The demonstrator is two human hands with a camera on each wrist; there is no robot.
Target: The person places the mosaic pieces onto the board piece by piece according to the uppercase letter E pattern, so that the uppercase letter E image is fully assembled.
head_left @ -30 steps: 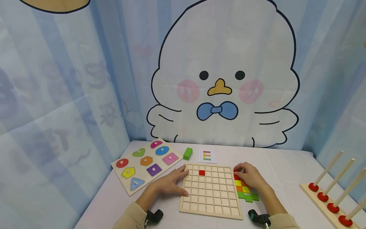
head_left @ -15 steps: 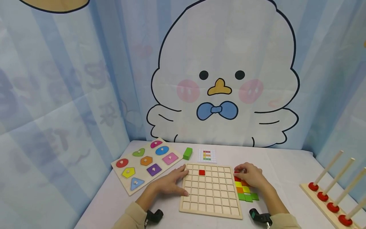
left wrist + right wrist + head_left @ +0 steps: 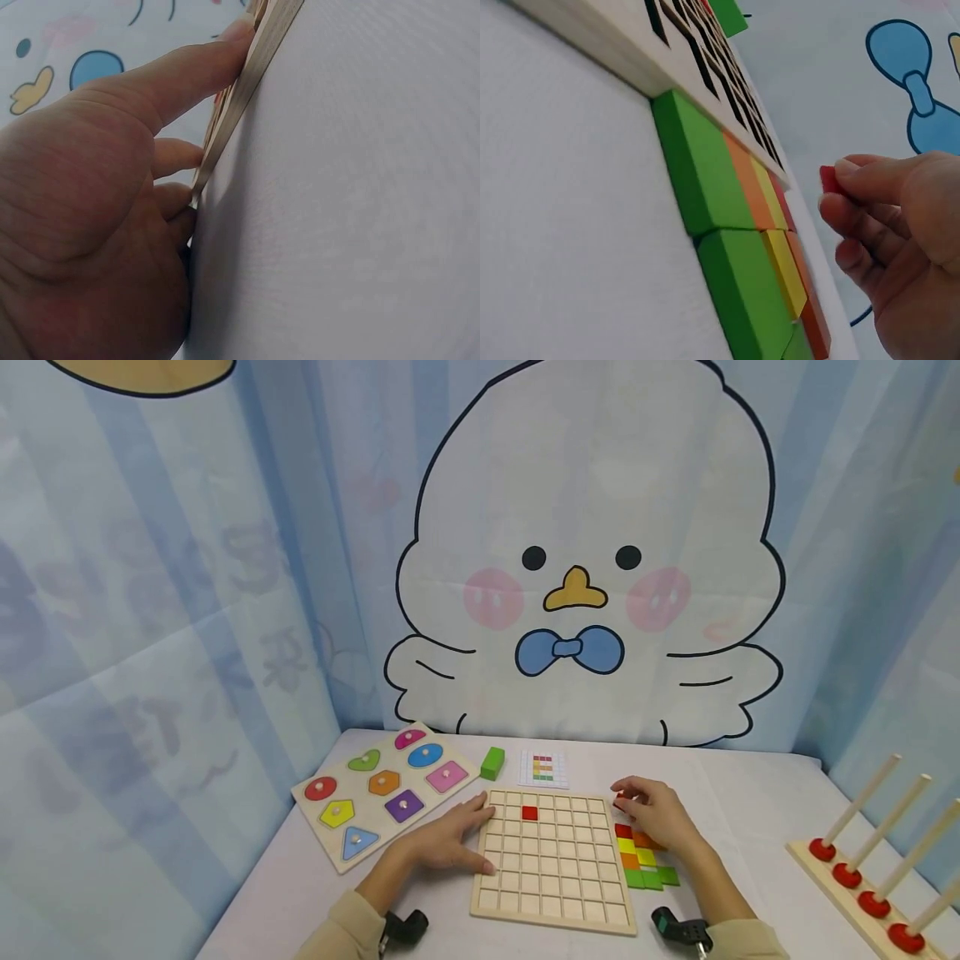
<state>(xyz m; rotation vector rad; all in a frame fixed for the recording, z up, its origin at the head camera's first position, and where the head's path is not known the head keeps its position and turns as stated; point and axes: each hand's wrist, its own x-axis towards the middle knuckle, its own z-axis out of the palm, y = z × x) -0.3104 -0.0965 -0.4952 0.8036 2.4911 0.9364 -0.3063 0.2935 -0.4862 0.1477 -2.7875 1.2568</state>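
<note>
A wooden grid board [image 3: 551,864] lies flat before me, with one red tile [image 3: 529,813] set in its upper rows. Along the board's left edge my left hand [image 3: 446,839] rests, fingers and thumb spread and touching the rim; the left wrist view shows the thumb [image 3: 202,71] on the edge. My right hand [image 3: 656,814] pinches a small red tile [image 3: 829,180] between thumb and finger, raised off the table just right of the board. Below that hand sit several loose tiles: red [image 3: 623,831], yellow [image 3: 626,844], orange [image 3: 629,861] and green [image 3: 633,878].
A shape puzzle board [image 3: 384,793] with knobbed pieces lies at the left. Behind the grid board are a green block [image 3: 492,763] and a printed pattern card [image 3: 543,769]. A peg stand [image 3: 862,893] with red rings occupies the right side.
My right hand has lifted slightly with a red tile in its pinch, uncovering another red tile among the loose ones. The left hand and the board have stayed still.
</note>
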